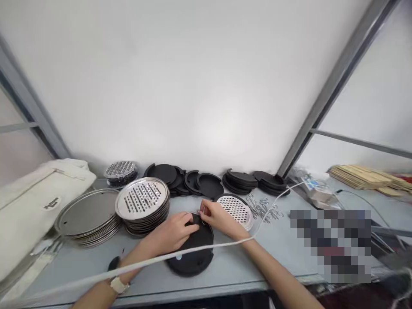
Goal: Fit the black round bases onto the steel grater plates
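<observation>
A round black disc (196,257) lies flat near the table's front edge. My left hand (175,231) rests over its upper left part, fingers bent and spread a little, with nothing visible in them. At the disc's top rim my right hand (217,216) pinches a small metal piece, perhaps a wire hook; its exact shape is hard to make out. A perforated white disc (233,209) on a black base lies just beyond my right hand. Left of my hands stands a stack of slotted metal discs (143,199), beside a stack of plain metal plates (88,214).
Black notched discs (209,185) line the wall side. Several wire hooks (265,209) lie right of the perforated disc. A white cable (222,245) crosses in front of my hands. A white bag (41,206) is at left; wooden boards (357,176) are at right.
</observation>
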The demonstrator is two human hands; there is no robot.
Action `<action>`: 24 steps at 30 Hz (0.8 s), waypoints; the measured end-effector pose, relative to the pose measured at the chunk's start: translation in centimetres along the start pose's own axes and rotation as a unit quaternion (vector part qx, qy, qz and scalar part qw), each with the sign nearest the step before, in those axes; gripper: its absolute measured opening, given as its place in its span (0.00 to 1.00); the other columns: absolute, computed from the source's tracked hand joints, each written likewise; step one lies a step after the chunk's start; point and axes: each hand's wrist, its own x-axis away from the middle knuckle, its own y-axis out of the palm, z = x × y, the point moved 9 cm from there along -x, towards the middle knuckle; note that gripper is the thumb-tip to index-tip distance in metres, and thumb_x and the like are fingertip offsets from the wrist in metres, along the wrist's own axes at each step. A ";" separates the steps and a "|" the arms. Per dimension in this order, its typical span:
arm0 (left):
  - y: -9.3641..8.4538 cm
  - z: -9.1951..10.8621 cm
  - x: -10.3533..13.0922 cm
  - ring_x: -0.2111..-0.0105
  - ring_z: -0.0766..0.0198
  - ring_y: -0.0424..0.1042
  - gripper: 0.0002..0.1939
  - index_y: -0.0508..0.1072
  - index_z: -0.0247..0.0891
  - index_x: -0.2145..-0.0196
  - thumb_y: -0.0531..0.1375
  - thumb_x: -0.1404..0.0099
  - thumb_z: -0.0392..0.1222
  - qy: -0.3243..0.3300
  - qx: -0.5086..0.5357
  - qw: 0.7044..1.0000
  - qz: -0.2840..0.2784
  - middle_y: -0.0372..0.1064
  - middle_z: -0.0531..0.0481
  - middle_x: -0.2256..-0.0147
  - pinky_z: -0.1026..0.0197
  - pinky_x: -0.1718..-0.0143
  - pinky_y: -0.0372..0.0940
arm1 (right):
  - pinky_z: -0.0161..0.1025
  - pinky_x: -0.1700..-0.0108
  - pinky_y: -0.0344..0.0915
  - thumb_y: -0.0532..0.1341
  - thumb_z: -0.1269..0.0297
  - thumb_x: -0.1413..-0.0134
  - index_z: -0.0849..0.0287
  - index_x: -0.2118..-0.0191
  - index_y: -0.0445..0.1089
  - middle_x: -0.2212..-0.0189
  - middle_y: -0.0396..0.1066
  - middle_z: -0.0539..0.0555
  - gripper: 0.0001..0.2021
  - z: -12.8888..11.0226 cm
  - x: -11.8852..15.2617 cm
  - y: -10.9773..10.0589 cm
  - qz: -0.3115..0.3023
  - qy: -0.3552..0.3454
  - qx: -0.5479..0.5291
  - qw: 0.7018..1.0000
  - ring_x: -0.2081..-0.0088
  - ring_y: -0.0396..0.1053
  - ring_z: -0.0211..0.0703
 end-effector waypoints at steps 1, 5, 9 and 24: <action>0.1 0.0 -0.1 0.56 0.57 0.64 0.15 0.68 0.40 0.51 0.50 0.32 0.31 0.002 -0.006 1.000 0.005 0.63 0.45 0.58 0.57 0.55 0.65 | 0.30 0.73 0.53 0.57 0.72 0.46 0.58 0.69 0.60 0.81 0.62 0.44 0.05 0.0 0.0 0.1 -0.004 -0.001 0.002 1.000 0.77 0.61 0.34; 0.2 0.1 -0.2 0.57 0.57 0.65 0.14 0.68 0.39 0.52 0.51 0.33 0.30 0.007 -0.017 1.000 0.015 0.63 0.45 0.59 0.56 0.55 0.65 | 0.31 0.73 0.52 0.57 0.72 0.45 0.57 0.68 0.59 0.81 0.60 0.43 0.05 -0.1 -0.2 0.4 -0.025 -0.008 0.004 1.000 0.77 0.60 0.34; 0.0 0.1 -0.1 0.57 0.57 0.65 0.15 0.68 0.38 0.52 0.52 0.35 0.28 0.003 -0.009 1.000 0.019 0.63 0.46 0.60 0.56 0.55 0.65 | 0.31 0.73 0.50 0.56 0.70 0.42 0.57 0.68 0.58 0.81 0.58 0.43 0.05 -0.4 -0.1 0.5 -0.036 -0.020 0.011 0.999 0.77 0.58 0.34; -0.5 0.2 -0.2 0.57 0.57 0.65 0.16 0.67 0.38 0.51 0.52 0.35 0.28 -0.005 -0.004 1.000 0.007 0.63 0.46 0.59 0.56 0.54 0.65 | 0.35 0.70 0.51 0.49 0.70 0.35 0.56 0.65 0.54 0.75 0.59 0.47 0.05 -1.0 0.2 1.4 -0.048 -0.067 0.106 0.991 0.73 0.60 0.38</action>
